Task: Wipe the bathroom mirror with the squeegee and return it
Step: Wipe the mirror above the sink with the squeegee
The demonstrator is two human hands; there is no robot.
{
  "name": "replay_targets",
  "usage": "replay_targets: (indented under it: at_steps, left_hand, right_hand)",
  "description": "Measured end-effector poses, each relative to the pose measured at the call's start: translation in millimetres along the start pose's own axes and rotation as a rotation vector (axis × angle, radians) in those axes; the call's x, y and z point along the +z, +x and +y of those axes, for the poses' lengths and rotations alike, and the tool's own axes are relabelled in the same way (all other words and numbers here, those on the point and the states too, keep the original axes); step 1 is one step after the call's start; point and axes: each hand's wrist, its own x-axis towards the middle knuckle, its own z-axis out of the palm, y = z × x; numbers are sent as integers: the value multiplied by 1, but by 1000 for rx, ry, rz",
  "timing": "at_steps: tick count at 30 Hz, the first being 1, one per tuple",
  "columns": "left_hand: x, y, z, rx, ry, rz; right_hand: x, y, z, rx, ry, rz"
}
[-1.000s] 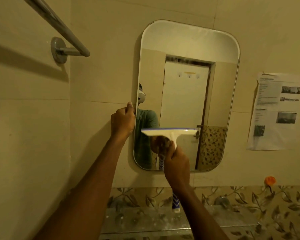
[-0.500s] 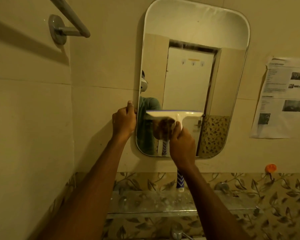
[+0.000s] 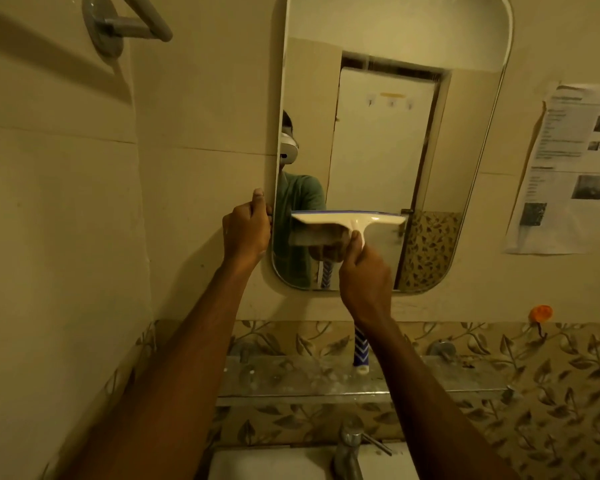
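A tall, round-cornered wall mirror [image 3: 388, 140] is seen fixed to a cream tiled bathroom wall, viewed from a head-worn camera. A white plastic squeegee [image 3: 349, 221] with a blue-edged blade is held flat against the lower part of the glass, its blade lying level across the left and middle of the mirror. The neck just under the blade is gripped by the right hand [image 3: 364, 271], with the thumb and fingers [image 3: 354, 239] wrapped closed around it. The blue-and-white chevron handle end is seen sticking out below the wrist, in front of a glass shelf [image 3: 430, 382] mounted beneath the mirror. The mirror's left edge is clasped by the left hand [image 3: 246, 230], its fingers curled around the rim and the thumb pointing upward along it. A metal towel rail [image 3: 129, 24] is fixed at the upper left. A printed paper sheet [image 3: 568, 168] is stuck to the wall at the right, well apart from the mirror. A chrome tap [image 3: 350, 448] and a white basin are partly seen at the bottom edge.
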Motion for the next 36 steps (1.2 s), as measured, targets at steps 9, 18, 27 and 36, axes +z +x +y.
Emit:
replay_targets:
  at_steps: [9, 18, 27, 36]
  left_hand:
    - [2, -5, -9, 7, 2, 3]
    - [-3, -7, -2, -26, 37, -44]
    - [-18, 6, 27, -142, -16, -139]
    - [-24, 49, 97, 20, -392, -180]
  right_hand:
    - [10, -68, 50, 128, -65, -101]
    - [10, -82, 72, 127, -170, -141]
    - [-7, -82, 76, 30, -252, -210]
    - [-37, 33, -33, -69, 291, -167]
